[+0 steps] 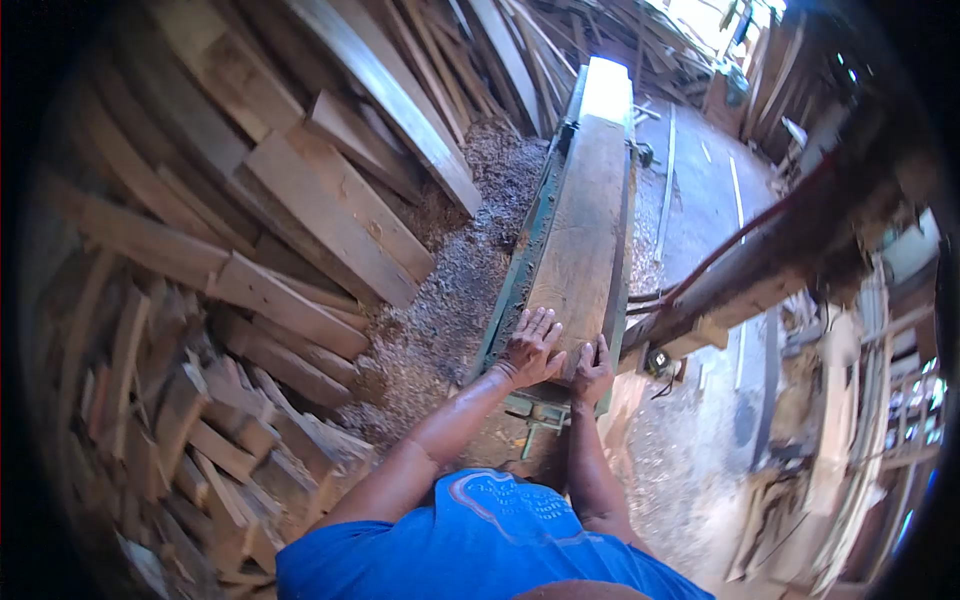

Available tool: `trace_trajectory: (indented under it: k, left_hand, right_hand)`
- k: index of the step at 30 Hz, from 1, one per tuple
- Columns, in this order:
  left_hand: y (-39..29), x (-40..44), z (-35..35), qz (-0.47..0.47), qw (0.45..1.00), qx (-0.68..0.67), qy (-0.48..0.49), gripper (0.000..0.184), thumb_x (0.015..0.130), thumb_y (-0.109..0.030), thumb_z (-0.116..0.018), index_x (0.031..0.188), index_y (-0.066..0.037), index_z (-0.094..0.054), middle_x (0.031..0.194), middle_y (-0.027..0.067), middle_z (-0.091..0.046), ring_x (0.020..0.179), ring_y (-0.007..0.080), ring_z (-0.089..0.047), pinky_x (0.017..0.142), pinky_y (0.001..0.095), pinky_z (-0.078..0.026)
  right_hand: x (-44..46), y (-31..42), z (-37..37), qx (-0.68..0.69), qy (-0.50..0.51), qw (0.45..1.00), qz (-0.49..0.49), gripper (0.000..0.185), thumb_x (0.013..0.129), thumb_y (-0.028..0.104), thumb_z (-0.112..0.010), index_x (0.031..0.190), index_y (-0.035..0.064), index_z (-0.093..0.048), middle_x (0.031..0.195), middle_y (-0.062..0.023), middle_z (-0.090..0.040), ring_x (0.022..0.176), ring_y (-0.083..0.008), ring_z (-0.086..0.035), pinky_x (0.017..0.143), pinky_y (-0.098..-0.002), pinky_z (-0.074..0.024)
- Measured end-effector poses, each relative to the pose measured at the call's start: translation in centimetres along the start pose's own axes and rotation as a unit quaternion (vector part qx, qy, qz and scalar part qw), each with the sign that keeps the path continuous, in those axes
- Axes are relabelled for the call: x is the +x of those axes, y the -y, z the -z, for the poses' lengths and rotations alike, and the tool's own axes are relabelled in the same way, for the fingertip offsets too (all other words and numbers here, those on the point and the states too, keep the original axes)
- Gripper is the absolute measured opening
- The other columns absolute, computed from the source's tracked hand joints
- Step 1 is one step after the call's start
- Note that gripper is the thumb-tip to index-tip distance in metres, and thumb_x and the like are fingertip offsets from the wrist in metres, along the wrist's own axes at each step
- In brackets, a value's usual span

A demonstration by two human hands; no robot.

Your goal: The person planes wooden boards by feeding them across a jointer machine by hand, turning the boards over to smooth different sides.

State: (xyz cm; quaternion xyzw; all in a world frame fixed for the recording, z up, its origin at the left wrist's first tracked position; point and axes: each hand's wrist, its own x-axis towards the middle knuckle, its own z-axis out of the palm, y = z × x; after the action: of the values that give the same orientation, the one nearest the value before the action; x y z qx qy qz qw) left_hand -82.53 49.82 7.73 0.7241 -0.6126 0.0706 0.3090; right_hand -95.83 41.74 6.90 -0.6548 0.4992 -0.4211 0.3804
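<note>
A long, wide wooden board (pixel 580 220) lies lengthwise on a narrow green machine bed (pixel 520 270), stretching away from me. My left hand (pixel 535 348) is flat on the board's top face near its close end, fingers stretched forward. At the near right corner my right hand (pixel 592 372) grips the board, one finger pointing along the edge; its lower fingers are partly hidden. Glare whitens the board's far end.
Stacked planks (pixel 330 200) lean on the left, with a heap of offcuts (pixel 220 450) closer to me. Wood shavings (pixel 440 300) cover the floor beside the bed. A thick dark beam (pixel 760 250) crosses on the right, near more upright timber (pixel 850 400).
</note>
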Motion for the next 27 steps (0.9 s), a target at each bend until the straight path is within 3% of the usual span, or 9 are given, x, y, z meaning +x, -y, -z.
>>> trace_trajectory:
  k: [11, 14, 17, 27]
  left_hand:
    - [1.2, 1.6, -0.9, 0.024, 0.999, -0.022, 0.000, 0.057, 0.081, -0.036, -0.062, 0.121, 0.004, -0.057, 0.134, 0.0300, -0.049, 0.131, 0.0441, -0.043, 0.114, 0.0551, -0.024]
    - [1.5, 2.0, -1.5, 0.025, 0.999, -0.027, -0.002, 0.058, 0.082, -0.036, -0.061, 0.122, 0.006, -0.057, 0.134, 0.0311, -0.049, 0.131, 0.0449, -0.042, 0.114, 0.0555, -0.022]
    - [1.9, 2.8, -1.8, 0.023, 0.999, -0.028, 0.002, 0.058, 0.081, -0.036, -0.062, 0.122, 0.006, -0.057, 0.134, 0.0313, -0.049, 0.131, 0.0452, -0.042, 0.114, 0.0558, -0.023]
    - [3.5, 6.1, -3.2, 0.017, 1.000, -0.005, 0.002, 0.057, 0.081, -0.035, -0.064, 0.122, 0.004, -0.058, 0.135, 0.0290, -0.049, 0.131, 0.0432, -0.042, 0.113, 0.0560, -0.023]
  right_hand:
    - [1.9, -0.4, -1.4, 0.011, 0.012, 1.000, 0.014, 0.042, 0.091, 0.015, -0.060, 0.125, -0.0084, -0.058, 0.120, -0.0195, -0.065, 0.108, -0.0228, -0.063, 0.094, -0.0316, -0.0477]
    - [2.6, -0.8, -1.7, 0.023, 0.017, 0.999, -0.021, 0.042, 0.090, 0.015, -0.060, 0.125, -0.0084, -0.058, 0.119, -0.0193, -0.066, 0.106, -0.0218, -0.064, 0.093, -0.0311, -0.0482]
    - [3.8, -2.6, -2.4, 0.023, 0.013, 1.000, -0.012, 0.045, 0.088, 0.021, -0.062, 0.126, -0.0037, -0.059, 0.119, -0.0218, -0.065, 0.105, -0.0286, -0.065, 0.091, -0.0347, -0.0497]
    - [7.0, -1.0, -3.9, 0.014, -0.008, 1.000, -0.015, 0.042, 0.088, 0.020, -0.063, 0.124, -0.0017, -0.062, 0.112, -0.0206, -0.068, 0.099, -0.0255, -0.068, 0.087, -0.0334, -0.0512]
